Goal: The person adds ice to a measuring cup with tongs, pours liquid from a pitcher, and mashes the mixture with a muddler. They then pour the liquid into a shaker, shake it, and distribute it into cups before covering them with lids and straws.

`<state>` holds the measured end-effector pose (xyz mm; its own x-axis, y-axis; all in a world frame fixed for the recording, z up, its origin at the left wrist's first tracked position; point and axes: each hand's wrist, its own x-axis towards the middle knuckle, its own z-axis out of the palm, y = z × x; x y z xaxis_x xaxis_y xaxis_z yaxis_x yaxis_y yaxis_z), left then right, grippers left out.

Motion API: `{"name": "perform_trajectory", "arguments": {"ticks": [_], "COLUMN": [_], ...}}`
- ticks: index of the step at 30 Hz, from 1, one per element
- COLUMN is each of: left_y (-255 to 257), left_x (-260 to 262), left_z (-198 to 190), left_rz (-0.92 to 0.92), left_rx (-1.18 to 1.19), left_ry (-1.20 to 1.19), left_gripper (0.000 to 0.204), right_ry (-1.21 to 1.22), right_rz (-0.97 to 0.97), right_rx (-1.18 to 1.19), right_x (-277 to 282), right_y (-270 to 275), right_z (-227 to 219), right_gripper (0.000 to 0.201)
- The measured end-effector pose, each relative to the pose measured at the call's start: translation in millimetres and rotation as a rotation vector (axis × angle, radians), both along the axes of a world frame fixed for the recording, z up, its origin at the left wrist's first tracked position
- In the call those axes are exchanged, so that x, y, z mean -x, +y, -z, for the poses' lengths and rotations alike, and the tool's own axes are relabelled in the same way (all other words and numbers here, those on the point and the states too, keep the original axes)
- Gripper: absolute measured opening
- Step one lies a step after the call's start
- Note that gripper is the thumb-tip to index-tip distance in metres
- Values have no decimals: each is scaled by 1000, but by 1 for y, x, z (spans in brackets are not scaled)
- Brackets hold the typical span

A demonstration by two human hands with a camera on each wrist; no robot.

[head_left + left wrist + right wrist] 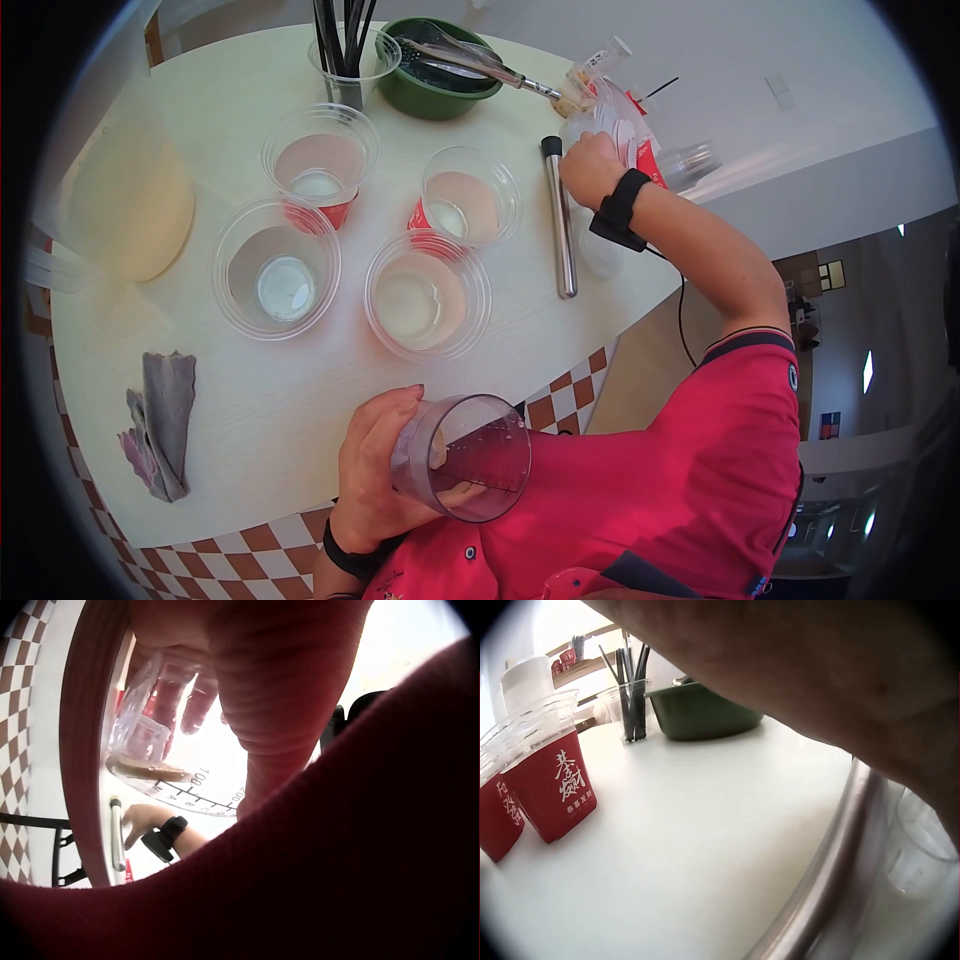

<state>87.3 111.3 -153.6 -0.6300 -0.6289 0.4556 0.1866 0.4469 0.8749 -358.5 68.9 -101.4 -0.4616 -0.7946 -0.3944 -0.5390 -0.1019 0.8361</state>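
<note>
My left hand (372, 465) grips a clear measuring cup (480, 465) at the table's near edge. Its printed scale shows in the left wrist view, with a little brownish liquid (154, 771) inside. On the far right, my right hand (590, 168) has its fingers bent down among clear plastic ware; I cannot tell whether they hold anything. Just beside that hand, a metal muddler (563, 225) with a black end lies on the table. A clear cup (922, 847) stands past the muddler in the right wrist view.
Several clear cups, some with red printed sides (562, 780), stand mid-table. Behind them are a cup of black straws (345, 90) and a green basin (430, 100) with metal tools (480, 65). A large pale container (135, 200) and a grey cloth (168, 420) are at left.
</note>
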Motion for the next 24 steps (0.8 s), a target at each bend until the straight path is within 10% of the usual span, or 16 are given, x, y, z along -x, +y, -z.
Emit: {"name": "perform_trajectory", "arguments": {"ticks": [24], "left_y": [-1], "left_x": [1], "left_z": [2], "left_rz": [13], "left_rx": [6], "left_ry": [45], "left_gripper": [98], "right_ry": [-54], "right_rz": [-203], "right_rx": [25], "right_x": [-27], "right_y": [7], "right_z": [-1], "right_gripper": [19]}}
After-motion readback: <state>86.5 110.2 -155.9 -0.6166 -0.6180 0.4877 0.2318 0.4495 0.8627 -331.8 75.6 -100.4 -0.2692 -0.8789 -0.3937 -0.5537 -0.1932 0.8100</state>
